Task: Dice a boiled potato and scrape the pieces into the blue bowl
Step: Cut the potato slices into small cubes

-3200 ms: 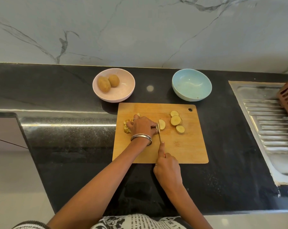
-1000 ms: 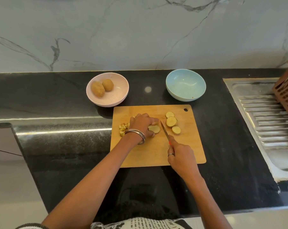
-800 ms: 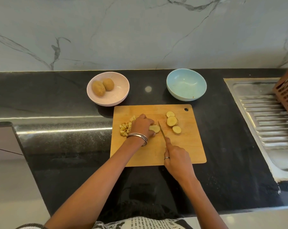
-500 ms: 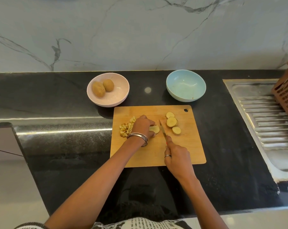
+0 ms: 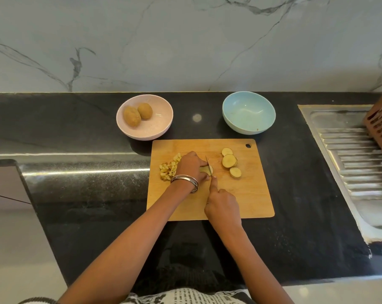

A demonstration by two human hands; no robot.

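A black stone counter (image 5: 76, 132) under a marble wall carries a wooden cutting board (image 5: 247, 198). Behind it the pink bowl (image 5: 161, 128) holds two whole potatoes (image 5: 132, 116); the blue bowl (image 5: 236, 121) holds only crumbs. On the board, the left hand (image 5: 191, 166) curls over a potato slice (image 5: 208, 169), the right hand (image 5: 222, 206) grips the knife (image 5: 208, 166) cutting it, between diced pieces (image 5: 169, 168) and three slices (image 5: 229, 161).

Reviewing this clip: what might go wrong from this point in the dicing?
The knife cuts right beside the left hand fingertips holding the potato slice, so a slip could nick them. The diced pieces sit near the cutting board left edge and could spill during scraping toward the blue bowl.
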